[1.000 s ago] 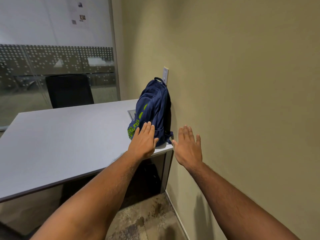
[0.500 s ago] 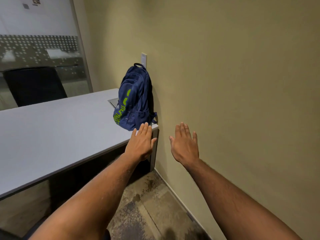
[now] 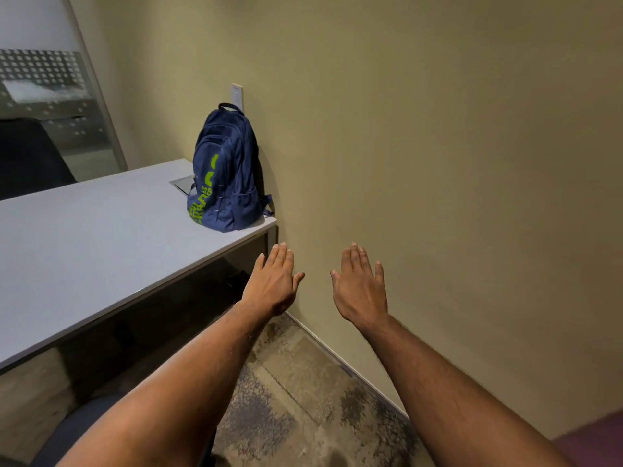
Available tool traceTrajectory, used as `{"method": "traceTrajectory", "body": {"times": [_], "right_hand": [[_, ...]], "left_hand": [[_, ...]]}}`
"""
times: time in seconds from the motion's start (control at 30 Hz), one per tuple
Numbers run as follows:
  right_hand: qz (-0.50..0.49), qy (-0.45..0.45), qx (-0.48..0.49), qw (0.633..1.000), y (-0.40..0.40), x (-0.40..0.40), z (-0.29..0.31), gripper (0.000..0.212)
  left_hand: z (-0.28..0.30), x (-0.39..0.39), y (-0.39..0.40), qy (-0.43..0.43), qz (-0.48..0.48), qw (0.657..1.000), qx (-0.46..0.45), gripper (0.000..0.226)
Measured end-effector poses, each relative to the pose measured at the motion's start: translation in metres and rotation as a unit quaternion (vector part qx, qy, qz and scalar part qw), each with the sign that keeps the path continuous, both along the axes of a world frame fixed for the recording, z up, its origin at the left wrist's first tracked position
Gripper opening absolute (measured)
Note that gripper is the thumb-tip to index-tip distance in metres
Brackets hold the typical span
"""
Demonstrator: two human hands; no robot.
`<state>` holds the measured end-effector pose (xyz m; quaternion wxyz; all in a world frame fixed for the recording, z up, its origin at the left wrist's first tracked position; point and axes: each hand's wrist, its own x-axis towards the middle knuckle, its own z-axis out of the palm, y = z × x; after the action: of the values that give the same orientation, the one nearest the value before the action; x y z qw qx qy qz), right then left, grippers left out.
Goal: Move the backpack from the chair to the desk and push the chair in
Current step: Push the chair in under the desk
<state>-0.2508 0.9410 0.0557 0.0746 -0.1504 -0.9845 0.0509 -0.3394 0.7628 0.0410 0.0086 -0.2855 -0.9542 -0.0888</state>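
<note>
While the backpack (image 3: 226,170) is seen standing upright on the far right corner of the counter (image 3: 84,237), leaned against the wall (image 3: 438,146) beneath a wall plate (image 3: 237,95), both hands are held out empty in front of it. The left hand (image 3: 271,284) is spread flat, fingers together and extended, nothing gripped; the right hand (image 3: 360,286) is likewise open and flat, palm down, holding nothing. Neither hand is touching the bag — it lies ahead of and above them, slightly to the left, its long axis vertical, its green lettering turned toward the counter's open side.

The first half of the task is judged done: bag on counter, settled.

The relation that matters for the coming move is the chair's bearing. A dark rounded shape (image 3: 84,429) is glimpsed at the lower left edge, below the left forearm and near the counter's front edge — possibly the chair seat, though too little is shown to be sure. If so, it lies down and to the left, behind the hands' present reach, and the left hand is the nearer one. A separate black chair (image 3: 30,156) is noted beyond the counter, at the far side by the glass partition (image 3: 50,96). The hands would need to be drawn back and lowered leftward before any push could be made.
</note>
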Motion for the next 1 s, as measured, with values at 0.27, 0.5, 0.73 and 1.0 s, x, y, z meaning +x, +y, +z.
{"method": "traceTrajectory", "body": {"times": [0.27,0.5,0.73,1.0], "right_hand": [[-0.029,0.014,0.004,0.999,-0.037,0.076,0.002,0.063],[-0.055,0.015,-0.001,0.998,-0.093,0.162,0.0,0.063],[-0.074,0.006,-0.001,0.997,-0.148,0.241,0.005,0.063],[-0.087,0.021,-0.003,0.996,-0.204,0.289,0.026,0.063]], "left_hand": [[0.003,0.061,-0.032,0.015,-0.022,1.0,0.006,0.072],[0.005,0.143,-0.079,0.015,-0.056,0.998,-0.001,0.073],[0.012,0.215,-0.128,0.015,-0.081,0.997,-0.008,0.073],[0.024,0.263,-0.183,0.027,-0.09,0.996,0.003,0.072]]}}
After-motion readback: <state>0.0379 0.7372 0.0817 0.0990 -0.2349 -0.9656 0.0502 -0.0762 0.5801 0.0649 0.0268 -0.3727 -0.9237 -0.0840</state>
